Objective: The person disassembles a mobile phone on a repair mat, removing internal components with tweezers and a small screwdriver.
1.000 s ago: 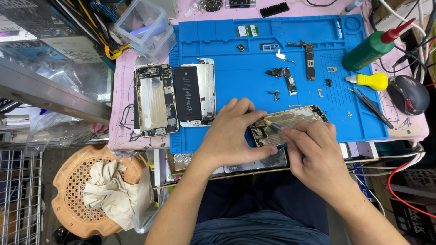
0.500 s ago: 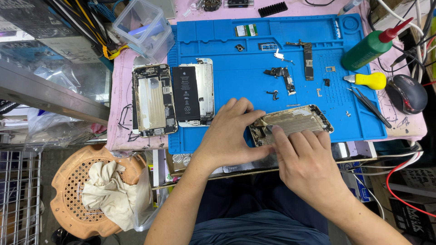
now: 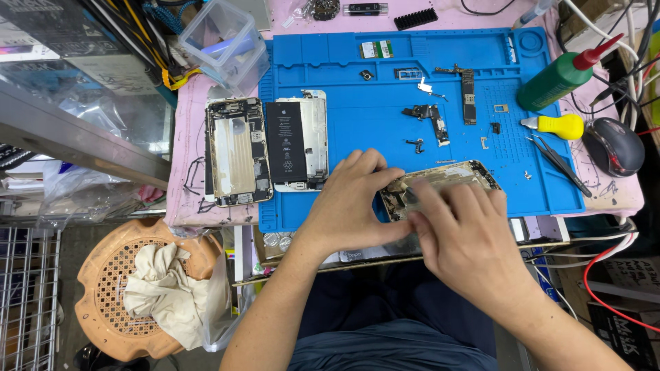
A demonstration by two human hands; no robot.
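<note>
Head view: compared with half a second ago, the right hand has slid left along the opened phone shell, so its far-right end now shows bare while its fingers, slightly blurred, cover the near-left part. The work seems to have moved to the shell's left end. The left hand pinches that left end, steadying it.

The shell lies flat on the blue mat, at the near edge of the bench. Its long axis runs left to right, the right end angled slightly farther away. What the right fingers grip is hidden.
</note>
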